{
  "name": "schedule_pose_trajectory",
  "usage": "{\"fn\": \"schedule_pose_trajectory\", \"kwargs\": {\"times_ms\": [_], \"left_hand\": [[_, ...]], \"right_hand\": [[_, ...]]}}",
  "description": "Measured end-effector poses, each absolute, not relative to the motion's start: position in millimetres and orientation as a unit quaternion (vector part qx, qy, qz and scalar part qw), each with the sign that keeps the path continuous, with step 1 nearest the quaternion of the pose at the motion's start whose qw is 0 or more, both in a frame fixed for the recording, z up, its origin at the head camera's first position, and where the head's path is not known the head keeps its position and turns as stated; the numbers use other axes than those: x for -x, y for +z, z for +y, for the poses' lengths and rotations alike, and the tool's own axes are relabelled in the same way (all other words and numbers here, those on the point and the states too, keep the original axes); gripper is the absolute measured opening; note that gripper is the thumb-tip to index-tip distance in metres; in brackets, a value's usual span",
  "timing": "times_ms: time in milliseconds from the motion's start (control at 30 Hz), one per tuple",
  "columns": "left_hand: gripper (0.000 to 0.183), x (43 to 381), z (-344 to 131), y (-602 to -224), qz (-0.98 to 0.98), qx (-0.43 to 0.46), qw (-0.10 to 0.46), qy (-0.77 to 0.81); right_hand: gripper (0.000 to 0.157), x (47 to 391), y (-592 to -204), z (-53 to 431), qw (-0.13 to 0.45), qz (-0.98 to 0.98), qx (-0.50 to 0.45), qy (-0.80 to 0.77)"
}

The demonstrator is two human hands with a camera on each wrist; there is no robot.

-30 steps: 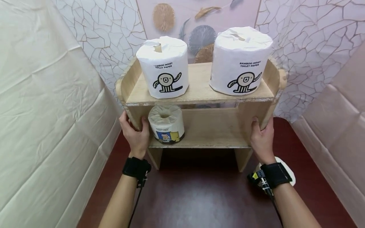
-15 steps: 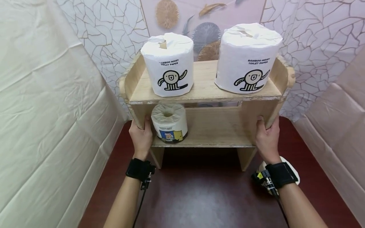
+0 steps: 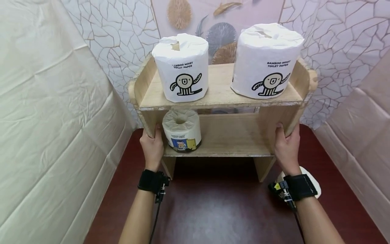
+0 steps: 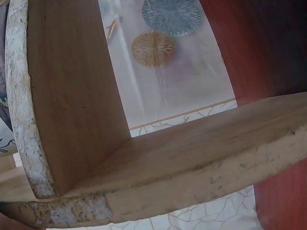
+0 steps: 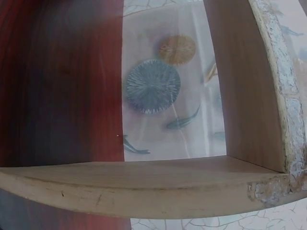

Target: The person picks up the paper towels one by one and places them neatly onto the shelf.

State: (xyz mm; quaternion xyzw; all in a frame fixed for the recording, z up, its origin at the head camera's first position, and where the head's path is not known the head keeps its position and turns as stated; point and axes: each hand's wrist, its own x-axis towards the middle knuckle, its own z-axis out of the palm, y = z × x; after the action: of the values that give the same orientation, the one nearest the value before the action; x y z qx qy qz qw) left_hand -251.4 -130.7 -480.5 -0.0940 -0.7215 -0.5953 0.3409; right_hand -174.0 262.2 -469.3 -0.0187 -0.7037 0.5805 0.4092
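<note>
A small two-tier wooden shelf stands in front of me on the dark red table. My left hand grips the front edge of its left side panel, thumb inside and fingers outside. On the right panel my right hand holds the same way, at about equal height. Two white wrapped toilet rolls, a left one and a bigger right one, sit upright on the upper board. A third toilet roll with a coloured print is on the lower board, close beside my left thumb. Both wrist views show mainly shelf boards.
A white round object lies on the table, partly hidden behind my right wrist. Cream padded panels slope up at the left and right. A patterned wall rises behind the shelf.
My left hand's fingers have drawn in round the left panel. The shelf with its rolls looks slightly larger and further right in the head view. My right hand has kept its grip.
</note>
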Motion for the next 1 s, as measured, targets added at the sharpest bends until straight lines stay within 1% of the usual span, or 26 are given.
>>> {"fn": "schedule_pose_trajectory", "kwargs": {"times_ms": [167,300,467,567,700,867,1000], "left_hand": [[0.032,246,-127,-491,-0.724,0.089,0.335,-0.596],[0.030,245,-124,-492,-0.724,0.094,0.342,-0.592],[0.031,240,-120,-478,-0.723,0.094,0.341,-0.593],[0.031,234,-117,-468,-0.719,0.096,0.340,-0.598],[0.031,231,-116,-460,-0.716,0.094,0.343,-0.601],[0.032,232,-116,-456,-0.713,0.080,0.338,-0.609],[0.032,232,-118,-457,-0.705,0.070,0.337,-0.620]], "right_hand": [[0.047,165,-475,266,0.399,-0.724,0.031,0.562],[0.047,163,-476,268,0.391,-0.727,0.030,0.564],[0.047,166,-473,268,0.384,-0.724,0.021,0.573],[0.047,165,-471,271,0.364,-0.738,0.020,0.568],[0.052,159,-466,275,0.331,-0.763,0.019,0.555],[0.058,149,-459,278,0.313,-0.775,0.016,0.548],[0.064,143,-458,283,0.296,-0.782,-0.025,0.548]]}}
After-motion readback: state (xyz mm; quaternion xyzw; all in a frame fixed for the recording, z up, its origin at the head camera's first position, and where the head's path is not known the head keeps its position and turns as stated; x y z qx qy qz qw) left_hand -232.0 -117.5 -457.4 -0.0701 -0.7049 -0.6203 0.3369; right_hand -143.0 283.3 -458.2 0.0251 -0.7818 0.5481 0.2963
